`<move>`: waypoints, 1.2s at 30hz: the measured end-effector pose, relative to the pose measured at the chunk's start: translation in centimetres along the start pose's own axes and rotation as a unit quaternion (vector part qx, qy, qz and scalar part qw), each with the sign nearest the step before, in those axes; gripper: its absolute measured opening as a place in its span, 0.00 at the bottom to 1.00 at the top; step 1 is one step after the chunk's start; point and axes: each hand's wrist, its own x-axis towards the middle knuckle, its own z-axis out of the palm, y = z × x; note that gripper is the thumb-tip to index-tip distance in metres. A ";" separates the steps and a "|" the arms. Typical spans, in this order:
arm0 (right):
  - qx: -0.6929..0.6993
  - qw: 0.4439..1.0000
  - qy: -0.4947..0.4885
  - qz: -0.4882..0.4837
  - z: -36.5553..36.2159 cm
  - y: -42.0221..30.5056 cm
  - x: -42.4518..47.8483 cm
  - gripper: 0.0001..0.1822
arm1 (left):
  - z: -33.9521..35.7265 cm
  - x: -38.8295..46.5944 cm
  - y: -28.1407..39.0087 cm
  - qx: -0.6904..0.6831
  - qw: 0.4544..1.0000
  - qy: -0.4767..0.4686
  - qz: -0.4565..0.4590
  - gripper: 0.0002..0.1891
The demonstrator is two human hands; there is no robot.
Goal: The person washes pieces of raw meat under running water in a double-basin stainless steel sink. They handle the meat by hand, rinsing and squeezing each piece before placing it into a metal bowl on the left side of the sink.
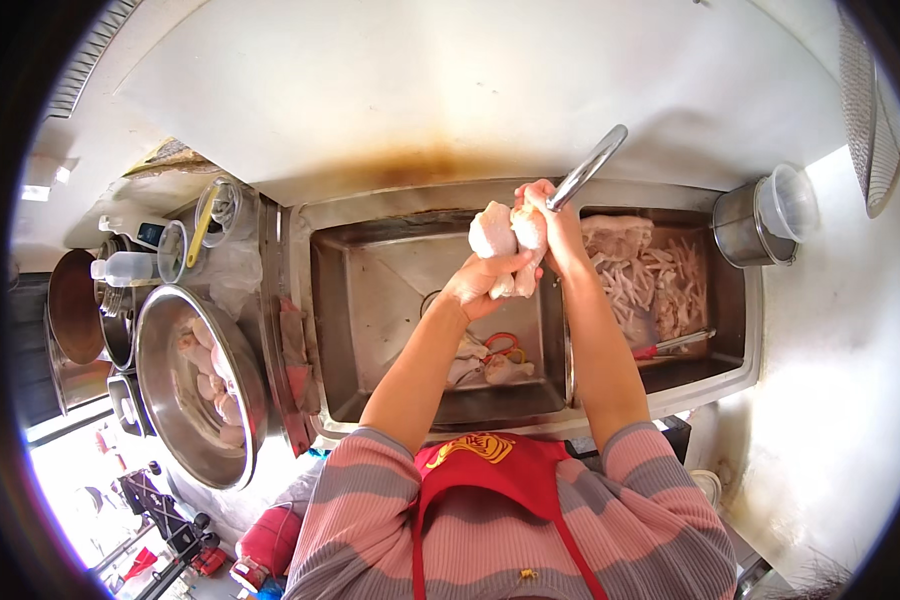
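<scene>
My left hand (481,286) is closed around the narrow ends of raw chicken drumsticks (493,231), held up over the left basin of a metal sink (382,277). From the right, my right hand (556,225) grips the same meat beside the chrome faucet spout (589,166), which partly covers it. Below my arms, more raw chicken pieces (508,370) lie in the basin's near corner with red-handled scissors (501,343). The right basin holds chicken feet (675,274), a large pale piece of meat (616,234) and a red-handled tool (675,343).
At the left stands a large steel bowl (157,375) with raw chicken pieces. Behind it are a plastic bottle (131,268), clear containers (221,217) and a yellow-handled utensil (204,225). A metal pot (739,229) stands at the sink's right corner.
</scene>
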 end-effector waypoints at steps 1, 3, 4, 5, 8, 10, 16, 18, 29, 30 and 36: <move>-0.082 0.996 0.017 -0.001 -0.5 0.0 -0.1 0.09 | 0.1 0.4 -0.6 0.024 0.999 0.005 0.033 0.21; -0.125 0.992 0.004 -0.021 -0.7 -0.6 -1.6 0.11 | -0.3 1.5 -1.7 0.071 0.992 0.017 0.101 0.21; -0.160 0.986 -0.003 -0.045 0.3 -1.3 -2.8 0.13 | -0.6 2.0 -2.1 0.111 0.986 0.048 0.117 0.23; -0.194 0.979 -0.010 -0.068 0.8 -1.6 -3.4 0.15 | -1.0 2.4 -2.3 0.129 0.980 0.072 0.132 0.23; -0.122 0.990 -0.064 -0.043 -0.5 -2.1 -3.9 0.26 | -0.6 2.8 -2.8 0.139 0.972 0.082 0.171 0.25; -0.085 0.992 -0.093 -0.022 -0.7 -2.5 -4.0 0.28 | -0.2 2.4 -2.8 0.111 0.976 0.082 0.171 0.24; -0.086 0.995 -0.053 0.016 0.0 -0.9 -3.0 0.27 | -0.7 2.4 -3.5 0.122 0.955 0.171 0.208 0.25; -0.120 0.991 -0.053 -0.007 0.4 -0.4 -2.8 0.26 | -0.7 2.5 -3.9 0.143 0.943 0.224 0.201 0.25; -0.104 0.979 0.131 0.119 -1.3 1.3 -0.9 0.15 | -1.2 3.8 -5.1 0.088 0.963 0.232 0.108 0.23; -0.100 0.984 0.103 0.109 -1.0 0.9 -1.5 0.15 | -1.4 3.7 -4.8 0.070 0.966 0.233 0.084 0.23; -0.178 0.979 0.064 0.079 -1.3 3.3 -1.2 0.15 | -2.0 2.4 -4.6 0.046 0.963 0.260 0.054 0.19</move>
